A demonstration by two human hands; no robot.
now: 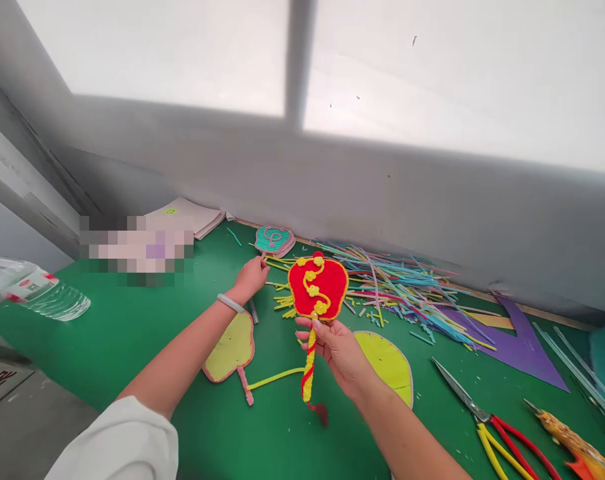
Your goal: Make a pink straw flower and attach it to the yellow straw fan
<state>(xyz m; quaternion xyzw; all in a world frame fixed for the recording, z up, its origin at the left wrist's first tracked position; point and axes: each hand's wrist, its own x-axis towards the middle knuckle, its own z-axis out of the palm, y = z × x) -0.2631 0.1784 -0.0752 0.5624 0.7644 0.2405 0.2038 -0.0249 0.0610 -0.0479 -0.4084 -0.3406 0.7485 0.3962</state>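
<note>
The red fan (329, 288) is clasped in the right grip (341, 348); the teal fan (274, 241) is pinched in the left grip (251, 277). Clear liquid (66, 301) is contained in the bottle (33, 285).

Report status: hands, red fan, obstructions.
Right hand holds red fan by handle. Left hand at handle of teal fan, grip unclear. Loose strips behind red fan, none covering it.
</note>
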